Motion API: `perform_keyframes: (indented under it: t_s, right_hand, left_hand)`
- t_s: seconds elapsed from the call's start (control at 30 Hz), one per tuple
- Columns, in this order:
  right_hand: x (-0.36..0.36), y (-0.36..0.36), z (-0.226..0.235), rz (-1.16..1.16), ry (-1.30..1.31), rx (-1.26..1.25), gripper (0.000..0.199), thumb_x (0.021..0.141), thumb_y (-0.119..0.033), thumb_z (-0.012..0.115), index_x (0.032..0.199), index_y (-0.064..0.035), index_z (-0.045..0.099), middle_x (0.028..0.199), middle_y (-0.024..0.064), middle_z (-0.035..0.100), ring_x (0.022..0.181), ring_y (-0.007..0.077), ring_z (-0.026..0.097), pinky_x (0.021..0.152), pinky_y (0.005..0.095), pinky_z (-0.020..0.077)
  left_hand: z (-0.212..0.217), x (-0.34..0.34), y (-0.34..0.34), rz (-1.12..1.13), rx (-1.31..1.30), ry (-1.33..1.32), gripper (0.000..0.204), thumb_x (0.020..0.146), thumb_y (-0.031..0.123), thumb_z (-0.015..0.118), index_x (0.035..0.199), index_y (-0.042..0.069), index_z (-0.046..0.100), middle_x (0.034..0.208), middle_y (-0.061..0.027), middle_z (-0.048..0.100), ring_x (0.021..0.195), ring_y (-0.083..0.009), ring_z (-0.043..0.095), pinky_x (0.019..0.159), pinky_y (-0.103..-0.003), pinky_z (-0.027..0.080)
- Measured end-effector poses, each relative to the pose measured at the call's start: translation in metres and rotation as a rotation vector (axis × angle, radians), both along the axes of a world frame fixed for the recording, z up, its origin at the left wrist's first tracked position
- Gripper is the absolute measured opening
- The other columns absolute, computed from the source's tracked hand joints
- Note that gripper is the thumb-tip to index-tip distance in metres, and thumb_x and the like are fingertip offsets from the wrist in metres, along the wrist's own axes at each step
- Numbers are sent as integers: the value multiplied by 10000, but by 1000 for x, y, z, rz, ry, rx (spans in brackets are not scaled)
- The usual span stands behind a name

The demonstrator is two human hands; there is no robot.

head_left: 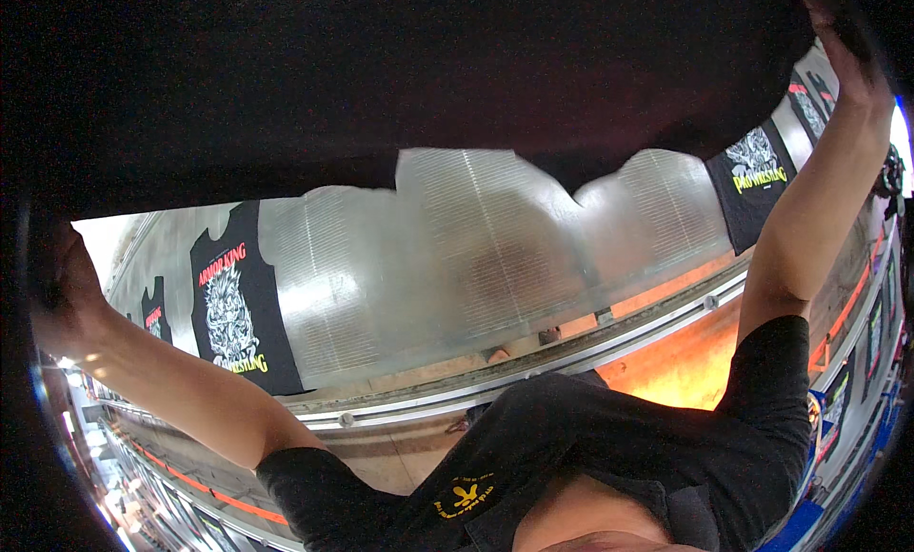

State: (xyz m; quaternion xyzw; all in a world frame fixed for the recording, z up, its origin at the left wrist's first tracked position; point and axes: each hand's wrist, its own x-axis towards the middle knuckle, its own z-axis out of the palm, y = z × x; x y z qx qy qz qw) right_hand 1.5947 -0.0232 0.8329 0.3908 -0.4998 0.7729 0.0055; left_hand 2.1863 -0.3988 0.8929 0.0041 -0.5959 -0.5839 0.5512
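Observation:
A large dark piece of black fabric [428, 76] stretches across the whole upper part of the head view, raised close in front of me. My left hand [71, 290] is closed on its left end, the fingers mostly lost in shadow. High at the far right, my right hand [847, 52] grips the other end, its fingertips also dark. Both arms are spread wide. Below the fabric's uneven lower edge shows a shiny, translucent ribbed table surface [328, 285]. A printed black shirt panel [238, 295] lies on it to the left, another printed black panel [757, 181] to the right.
A metal rail [381, 414] runs along the table's near edge. More printed panels lie further along at both sides, such as a small black panel [157, 309] at the left. An orange glowing area [666, 366] shows below the rail, close to my body.

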Motion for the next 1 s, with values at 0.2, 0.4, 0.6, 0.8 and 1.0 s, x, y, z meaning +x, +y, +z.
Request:
perform_keyframes:
  t_s: [0.2, 0.4, 0.6, 0.8, 1.0]
  right_hand:
    - [-58, -65, -40, -29, -168, 250, 265, 910, -330, 643, 1072, -121, 638, 960, -1, 649, 903, 140, 591, 729, 335, 534]
    - [-97, -141, -104, 64, -358, 376, 311, 918, -342, 637, 1157, -144, 611, 1078, -2, 649, 984, 136, 595, 812, 381, 527]
    - [-36, -81, -32, 222, -89, -48, 247, 980, -275, 550, 1061, -52, 620, 952, 35, 647, 874, 156, 603, 726, 325, 522]
    - [-15, 31, -116, 157, -390, 315, 300, 910, -344, 658, 1003, -66, 598, 971, 39, 655, 827, 117, 634, 618, 273, 519]
    - [51, 78, -273, 315, -629, 545, 222, 915, -300, 668, 974, -97, 603, 797, -19, 638, 582, 61, 568, 501, 194, 455]
  left_hand:
    - [-75, -94, -38, 427, 207, -318, 219, 982, 235, 531, 1030, 42, 622, 950, -98, 669, 643, -153, 606, 534, -293, 494]
    - [-149, -178, -117, 374, 441, -339, 314, 998, 310, 500, 1196, 71, 544, 1135, -90, 582, 932, -222, 562, 820, -396, 493]
    - [-86, -119, -66, 277, 253, 11, 241, 1005, 217, 503, 1036, -7, 586, 1013, -138, 660, 934, -217, 632, 878, -372, 527]
    - [-162, -60, 94, 515, 496, -139, 414, 955, 329, 574, 1173, -23, 581, 1150, -127, 637, 1077, -217, 593, 950, -361, 444]
    - [-356, 29, 155, 612, 634, -451, 309, 934, 320, 622, 1096, 58, 643, 1075, -53, 655, 950, -182, 619, 836, -335, 495]
